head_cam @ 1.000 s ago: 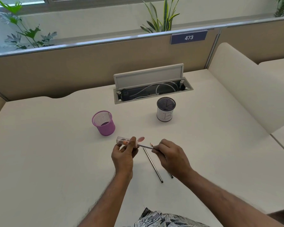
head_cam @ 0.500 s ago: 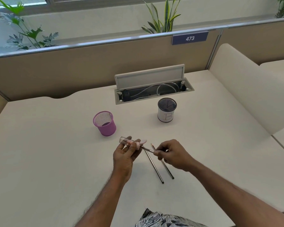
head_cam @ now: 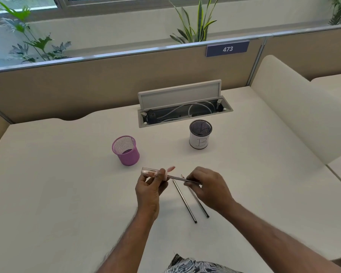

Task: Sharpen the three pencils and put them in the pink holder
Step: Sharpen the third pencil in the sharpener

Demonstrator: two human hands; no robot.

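Above the desk (head_cam: 67, 194) centre we see the left hand (head_cam: 149, 191) gripping the clear sharpener (head_cam: 149, 172), thumb across its top. The right hand (head_cam: 209, 186) pinches one pencil (head_cam: 177, 177), its far end pushed into the sharpener's pink end. The other two pencils (head_cam: 184, 201) lie side by side on the desk (one partly under the right hand). The pink holder (head_cam: 126, 153) stands upright behind the left hand, not touching it. The holder marked B (head_cam: 200, 137) stands further right.

Bare hands (head_cam: 149, 191) and forearms (head_cam: 130, 239); a black-and-white, perhaps leaf-printed garment (head_cam: 193, 266) below.
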